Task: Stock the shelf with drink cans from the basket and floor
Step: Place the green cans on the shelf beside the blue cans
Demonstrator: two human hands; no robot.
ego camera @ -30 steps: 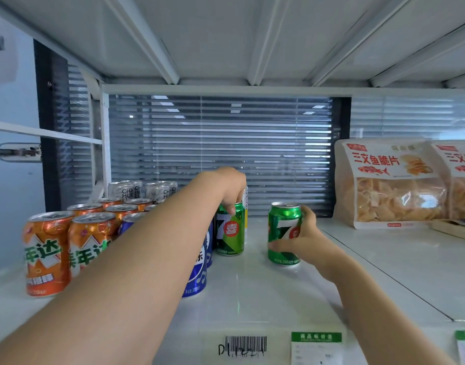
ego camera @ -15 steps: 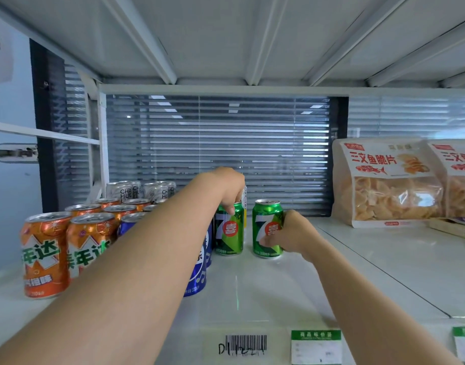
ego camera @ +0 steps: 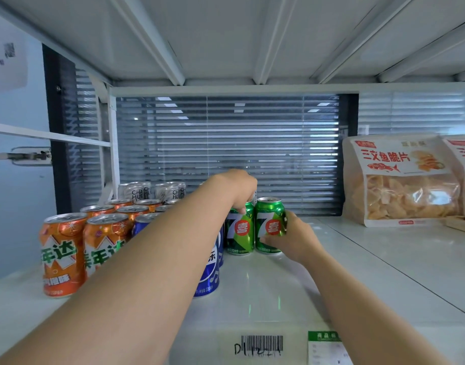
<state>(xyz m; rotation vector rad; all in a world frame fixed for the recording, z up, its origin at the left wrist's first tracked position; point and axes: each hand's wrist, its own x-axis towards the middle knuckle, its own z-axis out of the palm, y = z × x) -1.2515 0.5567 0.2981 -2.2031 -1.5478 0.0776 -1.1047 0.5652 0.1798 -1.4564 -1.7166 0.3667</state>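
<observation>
my right hand [ego camera: 292, 239] wraps a green can [ego camera: 269, 224], fingers curled round its glossy side, the can standing upright on the white shelf [ego camera: 371, 272] and touching a second green can [ego camera: 239, 229]. my left hand [ego camera: 236, 189] rests over that second can's top, fingertips pinching its rim. to the left the shelf is packed: orange cans [ego camera: 63, 254] at the front edge, a blue can [ego camera: 209, 270] under my forearm, silver cans [ego camera: 152, 191] at the back. to the right lies smooth, bare shelf as far as the crinkly chip bags [ego camera: 399, 180]. ribbed metal underside overhead.
</observation>
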